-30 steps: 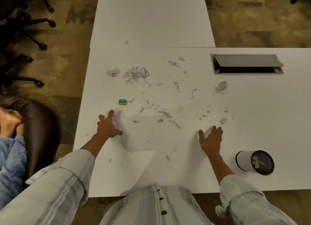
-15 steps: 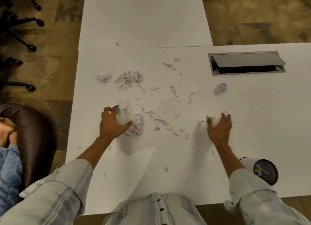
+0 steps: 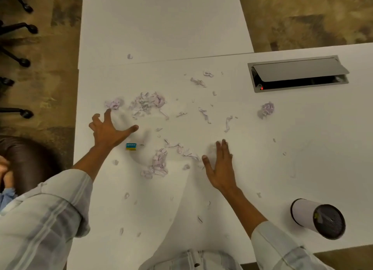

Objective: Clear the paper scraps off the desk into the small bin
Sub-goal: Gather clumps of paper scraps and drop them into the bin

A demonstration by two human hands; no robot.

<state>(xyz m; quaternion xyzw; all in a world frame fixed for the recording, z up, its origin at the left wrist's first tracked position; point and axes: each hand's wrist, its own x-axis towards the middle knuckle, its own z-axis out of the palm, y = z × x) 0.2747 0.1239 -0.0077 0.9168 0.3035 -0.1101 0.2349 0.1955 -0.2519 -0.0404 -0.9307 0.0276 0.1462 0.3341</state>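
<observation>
I see my left hand (image 3: 110, 131) spread wide on the white bench (image 3: 302, 148), fingers splayed and holding nothing, its longest fingertip just short of a small crumpled wad (image 3: 114, 103). Beyond the thumb lies the biggest heap of scraps (image 3: 147, 104). A little blue and yellow eraser (image 3: 131, 146) sits just beside that hand's wrist, on the thumb side.

My right hand (image 3: 221, 165) lies flat and open, fingers together, thumb out, gripping nothing. A line of scraps (image 3: 181, 149) runs right up to its thumb, and a gathered pile (image 3: 158, 165) rests between my two hands, nearer the right one. Loose strips (image 3: 203, 113) are scattered ahead of the right hand, and a paper ball (image 3: 266, 109) lies farther out on its outer side.

The small bin (image 3: 317, 218) lies well behind the right hand, near my right sleeve (image 3: 282, 251), its dark mouth turned towards me. A cable hatch (image 3: 298, 72) is open far ahead of it.
</observation>
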